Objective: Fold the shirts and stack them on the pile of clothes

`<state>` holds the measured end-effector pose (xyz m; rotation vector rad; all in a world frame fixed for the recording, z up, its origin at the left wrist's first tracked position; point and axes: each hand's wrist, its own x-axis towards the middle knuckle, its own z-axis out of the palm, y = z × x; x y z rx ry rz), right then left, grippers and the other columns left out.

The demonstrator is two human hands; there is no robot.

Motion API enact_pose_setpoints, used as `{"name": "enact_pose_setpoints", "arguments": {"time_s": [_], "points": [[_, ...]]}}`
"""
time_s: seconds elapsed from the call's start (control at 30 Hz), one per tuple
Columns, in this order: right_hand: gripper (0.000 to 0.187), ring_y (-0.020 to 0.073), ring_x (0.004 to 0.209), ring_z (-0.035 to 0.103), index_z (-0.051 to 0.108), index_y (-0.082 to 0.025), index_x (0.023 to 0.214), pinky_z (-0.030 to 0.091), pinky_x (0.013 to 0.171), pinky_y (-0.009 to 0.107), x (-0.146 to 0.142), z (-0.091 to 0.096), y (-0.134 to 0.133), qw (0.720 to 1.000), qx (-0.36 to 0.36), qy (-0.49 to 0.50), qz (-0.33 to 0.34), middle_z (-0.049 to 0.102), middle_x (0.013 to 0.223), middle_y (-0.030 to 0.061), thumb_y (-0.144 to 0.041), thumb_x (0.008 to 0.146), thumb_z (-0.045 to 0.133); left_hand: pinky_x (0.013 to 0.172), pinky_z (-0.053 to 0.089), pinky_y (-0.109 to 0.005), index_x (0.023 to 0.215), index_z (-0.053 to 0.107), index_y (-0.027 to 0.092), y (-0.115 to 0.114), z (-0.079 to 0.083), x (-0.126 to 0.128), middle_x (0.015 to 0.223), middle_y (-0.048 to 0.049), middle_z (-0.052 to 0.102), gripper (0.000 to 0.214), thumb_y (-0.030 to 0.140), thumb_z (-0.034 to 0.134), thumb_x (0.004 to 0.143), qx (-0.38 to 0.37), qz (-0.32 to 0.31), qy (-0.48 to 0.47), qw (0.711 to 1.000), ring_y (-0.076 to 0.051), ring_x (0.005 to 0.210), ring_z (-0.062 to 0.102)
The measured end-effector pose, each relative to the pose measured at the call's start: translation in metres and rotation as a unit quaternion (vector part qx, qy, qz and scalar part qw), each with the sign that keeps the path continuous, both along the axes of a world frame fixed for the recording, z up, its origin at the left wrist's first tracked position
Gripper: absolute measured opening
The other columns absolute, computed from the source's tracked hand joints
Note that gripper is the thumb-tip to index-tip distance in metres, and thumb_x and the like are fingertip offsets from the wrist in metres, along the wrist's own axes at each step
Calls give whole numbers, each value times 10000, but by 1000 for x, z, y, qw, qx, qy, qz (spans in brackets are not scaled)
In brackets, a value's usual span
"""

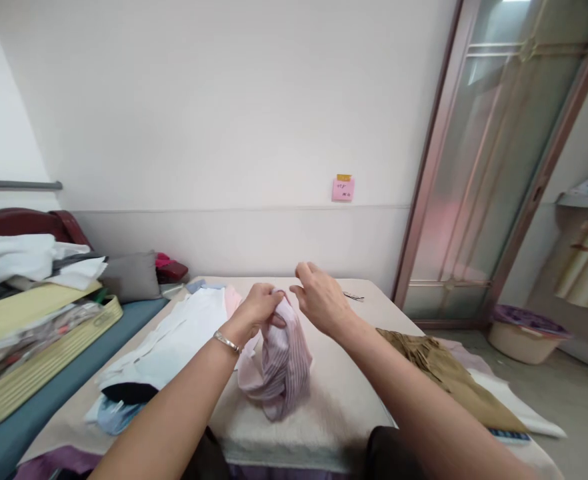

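**Pink striped garment (281, 367) held up over a padded table (324, 413), centre frame**

Just left of centre, beside white shirts (174, 347) laid flat, the left hand (257, 310) has its fingers closed tight round the garment's bunched top, and the rest droops onto the pad. The right hand (319, 300) hovers just beside it, fingers loosely curled and apart, gripping nothing. Whether a fingertip grazes the cloth cannot be told. A tan garment (439, 367) lies at lower right. A firm, high hold would probably let the fabric hang straight.
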<state>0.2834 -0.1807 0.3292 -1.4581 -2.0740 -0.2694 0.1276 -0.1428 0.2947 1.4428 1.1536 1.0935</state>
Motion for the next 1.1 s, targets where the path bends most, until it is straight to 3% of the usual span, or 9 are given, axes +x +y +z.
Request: {"name": "enact_pose_setpoints", "arguments": {"time_s": [0.17, 0.33, 0.43, 0.53, 0.63, 0.73, 0.93, 1.0, 1.1], "points": [[179, 185, 826, 615, 507, -220, 1006, 335, 667, 278, -8, -49, -33, 992, -87, 89, 15, 654, 964, 33, -184, 866, 612, 549, 578, -298, 636, 464, 188, -12, -19, 6, 542, 63, 450, 197, 105, 627, 708, -76, 41, -200, 976, -124, 498, 565], [262, 228, 886, 640, 532, -203, 1100, 360, 657, 301, -28, -86, -39, 990, -105, 56, -81, 616, 1080, 75, -159, 846, 580, 474, 457, -208, 623, 460, 193, -29, -37, 24, 523, 71, 449, 189, 110, 629, 635, -83, 72, -274, 955, -86, 461, 481], [264, 261, 1018, 627, 563, -207, 1108, 389, 686, 303, -33, -94, -40, 992, -85, 16, -88, 598, 1120, 99, -135, 855, 546, 407, 306, -187, 608, 443, 205, -37, -48, 31, 502, 69, 431, 189, 204, 626, 652, -75, 104, -257, 958, -81, 429, 434], [225, 252, 975, 644, 594, -183, 1056, 414, 716, 310, -33, -100, -40, 991, -118, 30, -62, 623, 1082, 103, -146, 837, 556, 406, 244, -200, 586, 431, 210, -42, -61, 32, 478, 81, 390, 169, 203, 597, 619, -79, 129, -233, 961, -75, 408, 380], [123, 238, 898, 666, 615, -168, 974, 424, 730, 316, -33, -110, -38, 982, -160, 88, -40, 660, 998, 97, -233, 892, 550, 457, 300, -205, 588, 457, 200, -44, -78, 31, 505, 77, 419, 130, 180, 586, 591, -68, 146, -228, 960, -81, 469, 427], [171, 243, 910, 682, 630, -154, 991, 423, 725, 316, -37, -122, -35, 978, -161, 120, -53, 678, 992, 108, -264, 946, 509, 529, 380, -220, 625, 483, 198, -44, -94, 33, 556, 65, 486, 132, 200, 613, 603, -73, 156, -241, 955, -103, 548, 497], [221, 264, 875, 714, 670, -145, 1016, 409, 668, 324, -43, -139, -33, 978, -181, 56, -92, 703, 1025, 133, -169, 931, 467, 571, 431, -234, 644, 486, 202, -55, -119, 39, 605, 37, 567, 177, 236, 649, 585, -122, 99, -319, 935, -117, 583, 545], [211, 262, 881, 713, 680, -151, 967, 418, 680, 320, -35, -141, -31, 977, -186, 54, -88, 719, 1004, 139, -153, 915, 475, 516, 397, -229, 669, 502, 206, -57, -125, 33, 578, 38, 554, 165, 273, 644, 619, -129, 87, -276, 949, -116, 523, 528], [206, 229, 861, 693, 658, -175, 820, 445, 719, 306, -10, -144, -25, 971, -189, 135, -61, 726, 870, 108, -111, 866, 467, 461, 347, -243, 701, 526, 218, -53, -131, 5, 557, 16, 576, 195, 400, 579, 747, -118, 138, -109, 977, -140, 445, 514]]}}
